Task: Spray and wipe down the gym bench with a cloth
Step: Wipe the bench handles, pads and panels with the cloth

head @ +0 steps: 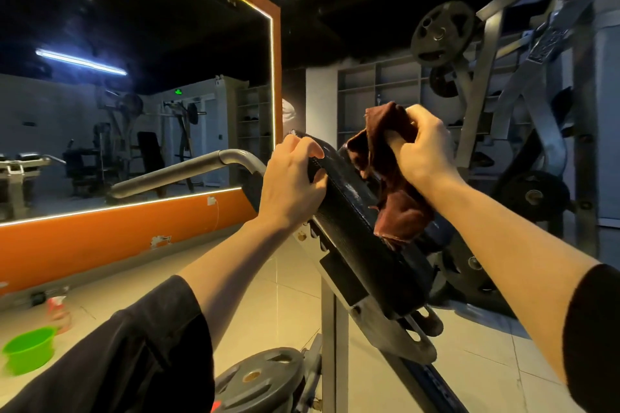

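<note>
Under the right hand point(424, 147), cloth point(391, 184) hiding bench pad point(352, 231).

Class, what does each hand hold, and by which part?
Left hand grips the bench pad by its upper edge; right hand grips the cloth by its bunched top.

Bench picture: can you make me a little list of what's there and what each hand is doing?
left hand: grips the top edge of the pad
right hand: holds a cloth
cloth: brown, bunched, hangs onto the pad
pad: black, tilted
plate: lies low by the bench frame
bowl: green, on the floor at left
mirror: on the wall at left, orange frame
</note>
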A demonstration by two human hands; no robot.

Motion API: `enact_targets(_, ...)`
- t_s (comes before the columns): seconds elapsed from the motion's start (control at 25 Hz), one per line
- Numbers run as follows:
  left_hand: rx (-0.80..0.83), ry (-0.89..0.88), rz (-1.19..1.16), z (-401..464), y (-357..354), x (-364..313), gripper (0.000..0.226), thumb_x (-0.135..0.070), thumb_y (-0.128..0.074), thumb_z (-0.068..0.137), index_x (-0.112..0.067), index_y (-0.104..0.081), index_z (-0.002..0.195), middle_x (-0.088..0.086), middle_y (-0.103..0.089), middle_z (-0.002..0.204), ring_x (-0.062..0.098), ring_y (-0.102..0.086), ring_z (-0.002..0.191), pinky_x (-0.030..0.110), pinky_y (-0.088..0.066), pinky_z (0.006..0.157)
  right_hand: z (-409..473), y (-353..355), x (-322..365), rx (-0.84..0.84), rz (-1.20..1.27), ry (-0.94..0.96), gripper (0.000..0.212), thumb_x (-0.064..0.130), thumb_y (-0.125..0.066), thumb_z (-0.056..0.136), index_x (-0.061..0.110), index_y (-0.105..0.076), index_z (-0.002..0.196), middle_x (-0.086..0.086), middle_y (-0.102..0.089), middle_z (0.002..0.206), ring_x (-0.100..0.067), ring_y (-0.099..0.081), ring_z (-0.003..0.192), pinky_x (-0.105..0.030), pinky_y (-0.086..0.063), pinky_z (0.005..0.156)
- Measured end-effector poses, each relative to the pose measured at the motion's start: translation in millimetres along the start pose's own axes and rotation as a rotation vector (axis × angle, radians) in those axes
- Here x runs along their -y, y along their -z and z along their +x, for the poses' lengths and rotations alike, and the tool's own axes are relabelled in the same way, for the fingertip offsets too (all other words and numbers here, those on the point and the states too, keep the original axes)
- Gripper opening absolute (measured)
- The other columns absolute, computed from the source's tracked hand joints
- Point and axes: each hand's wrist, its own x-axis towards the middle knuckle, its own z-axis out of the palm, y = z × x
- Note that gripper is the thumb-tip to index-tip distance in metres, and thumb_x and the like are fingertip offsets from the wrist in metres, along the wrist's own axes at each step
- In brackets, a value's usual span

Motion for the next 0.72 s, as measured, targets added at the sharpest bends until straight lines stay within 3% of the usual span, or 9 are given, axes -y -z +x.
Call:
enact_targets(0.08,0.012,0.004,0.035,-1,-3,-6,0.024,-0.011,-0.067,0.086,-0.006,-0.062,0.108,0.009,-0.057,0.117,0.022,-0.049,0.109,0.025,-0.038,0.092,3,9,-5,0.019,0.026,-0.065,0.042,0.007,-0.060,0.092,0.023,-0.047,0.129,0.004,-0.052,0.094,-0.007,-0.052,0.080,-0.002,-0.035,0.052)
enact_targets(0.24,0.010,-0.160,0.153,2,-12,-11,0.022,-0.013,-0.061,0.082,-0.002,-0.065,0.100,0.015,-0.062,0.107,0.030,-0.057,0.097,0.030,-0.044,0.082,14,10,-28,-0.120,0.040,-0.142,0.031,0.003,-0.055,0.093,0.017,-0.057,0.120,0.002,-0.057,0.103,-0.006,-0.051,0.083,0.002,-0.033,0.049)
enact_targets(0.32,0.052,-0.250,0.214,7,-17,-6,0.025,-0.017,-0.057,0.082,-0.002,-0.067,0.099,0.016,-0.065,0.103,0.032,-0.061,0.092,0.031,-0.046,0.079,25,0,-45,-0.189,0.038,-0.223,0.033,0.002,-0.054,0.093,0.017,-0.058,0.122,0.003,-0.057,0.104,-0.008,-0.051,0.089,-0.003,-0.033,0.054)
enact_targets(0.4,0.140,-0.350,0.318,14,-22,6,0.031,-0.025,-0.053,0.087,-0.004,-0.067,0.105,0.015,-0.066,0.108,0.033,-0.063,0.098,0.036,-0.049,0.085,34,-14,-60,-0.136,0.063,-0.271,0.040,-0.001,-0.054,0.090,0.020,-0.057,0.125,0.001,-0.061,0.109,-0.011,-0.054,0.095,-0.012,-0.037,0.063)
enact_targets(0.52,0.300,-0.488,0.463,27,-26,24,0.048,-0.042,-0.037,0.095,-0.010,-0.065,0.119,0.011,-0.062,0.124,0.032,-0.057,0.117,0.039,-0.035,0.102,39,-36,-84,-0.015,0.064,-0.237,0.047,-0.004,-0.054,0.086,0.022,-0.059,0.125,0.000,-0.062,0.113,-0.013,-0.056,0.103,-0.017,-0.041,0.077)
enact_targets(0.72,0.493,-0.581,0.525,68,-18,43,0.068,-0.061,-0.015,0.096,-0.020,-0.053,0.135,0.005,-0.047,0.144,0.021,-0.031,0.141,0.040,-0.016,0.117,63,-54,-109,0.063,0.173,-0.153,0.039,0.007,-0.059,0.086,0.022,-0.064,0.121,-0.006,-0.062,0.121,-0.023,-0.056,0.112,-0.030,-0.046,0.094)
